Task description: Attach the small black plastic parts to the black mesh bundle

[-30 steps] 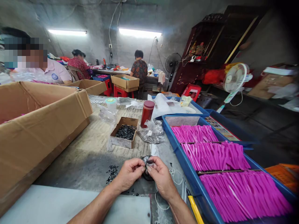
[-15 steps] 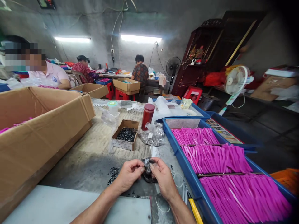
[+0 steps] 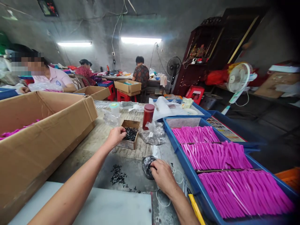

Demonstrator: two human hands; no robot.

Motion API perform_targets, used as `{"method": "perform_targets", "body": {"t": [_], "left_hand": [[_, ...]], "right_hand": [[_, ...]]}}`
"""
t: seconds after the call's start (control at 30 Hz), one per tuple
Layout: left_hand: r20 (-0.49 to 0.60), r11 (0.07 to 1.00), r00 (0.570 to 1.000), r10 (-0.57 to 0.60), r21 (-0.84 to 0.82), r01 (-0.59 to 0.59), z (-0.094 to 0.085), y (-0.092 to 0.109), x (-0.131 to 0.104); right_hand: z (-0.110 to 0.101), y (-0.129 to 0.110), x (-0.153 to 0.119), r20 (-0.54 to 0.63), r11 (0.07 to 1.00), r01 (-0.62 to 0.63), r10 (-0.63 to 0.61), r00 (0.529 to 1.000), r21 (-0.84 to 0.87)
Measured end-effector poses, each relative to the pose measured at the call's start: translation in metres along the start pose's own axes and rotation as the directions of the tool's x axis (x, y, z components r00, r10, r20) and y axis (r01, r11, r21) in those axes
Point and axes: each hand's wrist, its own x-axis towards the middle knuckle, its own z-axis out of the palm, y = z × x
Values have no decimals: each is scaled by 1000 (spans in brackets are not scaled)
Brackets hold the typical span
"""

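My left hand is at the left side of a small cardboard box holding many small black pins. Its fingers are pinched together over the rim; whatever is between them is too small to make out. Nearer to me, my right hand has its fingers curled at a small dish-like bundle of dark plastic. Its fingertips are partly hidden in the bundle, so what they hold does not show. Loose black pins lie in a pile on the table between my arms.
On the right stands a blue tray of magenta plastic strips, with a yellow-handled tool beside it. A large cardboard box borders the left. Beyond are a red jar and a bag of metal parts. Several co-workers sit farther back.
My left hand has left the dark plastic bundle and reached forward to the small cardboard box. The right hand stays at the bundle, its fingers now bent down into it.
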Motion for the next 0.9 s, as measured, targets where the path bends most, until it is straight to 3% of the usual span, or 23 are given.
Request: {"method": "perform_targets", "body": {"t": [0.1, 0.27, 0.4, 0.5, 0.63, 0.9], "left_hand": [[26, 998, 999, 42, 50, -43, -3, -3, -5], [151, 985, 979, 135, 85, -148, -9, 1, -45], [394, 977, 908, 145, 88, -194, -5, -3, -80], [508, 973, 849, 145, 84, -216, 0, -7, -98], [580, 962, 804, 129, 123, -242, 6, -4, -109], [626, 940, 772, 112, 185, -286, 11, 2, -112]], "right_hand": [[4, -2, -1, 77, 985, -11, 24, 997, -169], [8, -4, 0, 148, 958, 1, 43, 988, -288], [9, -6, 1, 184, 948, 4, 58, 981, -319], [9, -6, 0, 206, 937, 20, 56, 977, -349], [8, -6, -1, 223, 931, 33, 52, 973, -362], [5, -5, -1, 192, 975, -14, 59, 980, -224]]}}
